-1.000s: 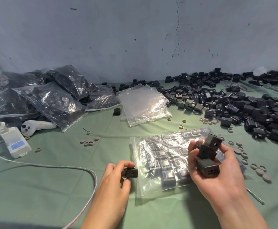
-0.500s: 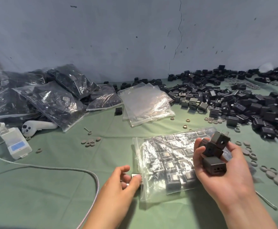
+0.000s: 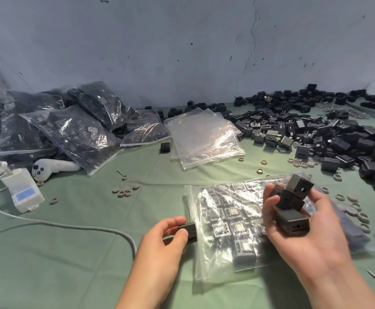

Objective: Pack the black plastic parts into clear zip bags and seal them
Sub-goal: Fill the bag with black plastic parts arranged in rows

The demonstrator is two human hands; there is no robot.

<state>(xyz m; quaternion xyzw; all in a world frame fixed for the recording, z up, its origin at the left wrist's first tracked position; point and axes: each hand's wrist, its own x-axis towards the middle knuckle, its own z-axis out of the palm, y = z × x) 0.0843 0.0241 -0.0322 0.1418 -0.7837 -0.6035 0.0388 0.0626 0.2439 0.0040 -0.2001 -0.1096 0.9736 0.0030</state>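
— black plastic part (image 3: 188, 230) in your left hand (image 3: 159, 239): which way does it lie?
— lengthwise across you, with one end at the left edge of the clear zip bag (image 3: 224, 262). its holed face is turned toward you. your thumb and curled fingers pinch it.
— and your right hand (image 3: 311, 239)?
— raised over the bag's right part, fingers curled around a cluster of black parts (image 3: 291, 208). the lowest block lies sideways with its holed face toward you. the top one is tilted, its round hole facing right and toward you.
— and the bag?
— flat on the green cloth (image 3: 81, 253), partly filled with parts laid in rows, square faces up. i cannot tell whether its zip is closed.
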